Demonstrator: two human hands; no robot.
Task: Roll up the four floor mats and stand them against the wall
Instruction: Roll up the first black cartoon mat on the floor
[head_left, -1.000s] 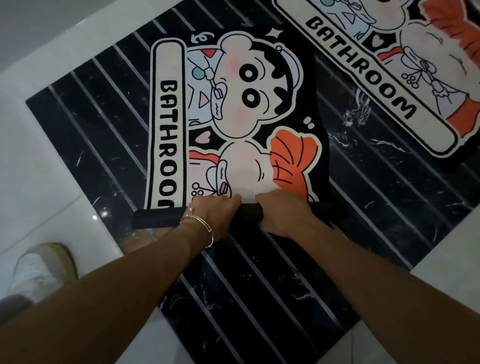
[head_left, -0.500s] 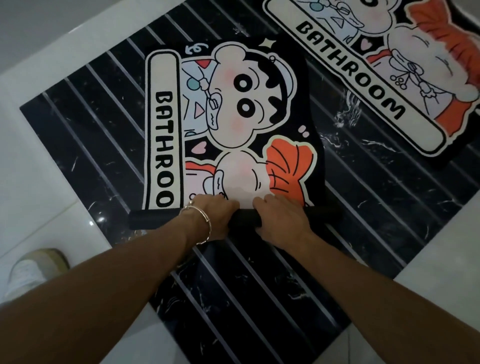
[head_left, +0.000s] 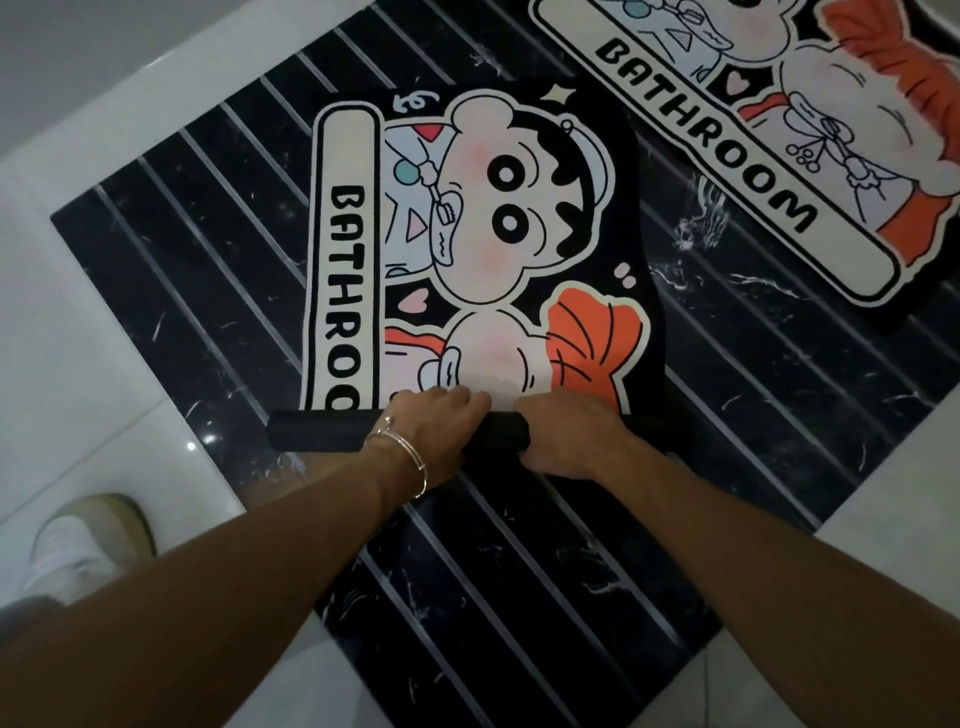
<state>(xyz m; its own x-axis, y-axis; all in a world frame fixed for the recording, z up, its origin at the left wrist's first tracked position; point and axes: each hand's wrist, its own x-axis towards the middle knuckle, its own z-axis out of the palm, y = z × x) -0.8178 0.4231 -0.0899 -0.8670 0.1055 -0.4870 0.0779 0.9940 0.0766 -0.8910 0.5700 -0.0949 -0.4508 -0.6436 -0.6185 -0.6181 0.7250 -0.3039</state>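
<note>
Left hand (head_left: 436, 431) and right hand (head_left: 563, 441) lie side by side, knuckles up, on the black rolled-up near end (head_left: 317, 431) of a black rectangular fabric floor mat (head_left: 483, 234) printed with a cartoon child and the word BATHROOM. The fingers of each hand curl forward over the top of the roll and grip it, the fingertips reaching the printed face just beyond. The roll extends left of the left hand and right of the right hand, and a short stretch of it shows between the two hands. The unrolled part of the mat lies flat ahead of both hands. A thin metal bangle (head_left: 405, 452) circles the left wrist. A second flat mat (head_left: 753, 130) with the same print lies well ahead and to the right of the right hand, apart from the first. Both rest on black marble-patterned flooring (head_left: 519, 571) with pale stripes, bordered by glossy white tiles (head_left: 78, 338); a pale shoe (head_left: 78, 540) stands behind and left of the left hand.
</note>
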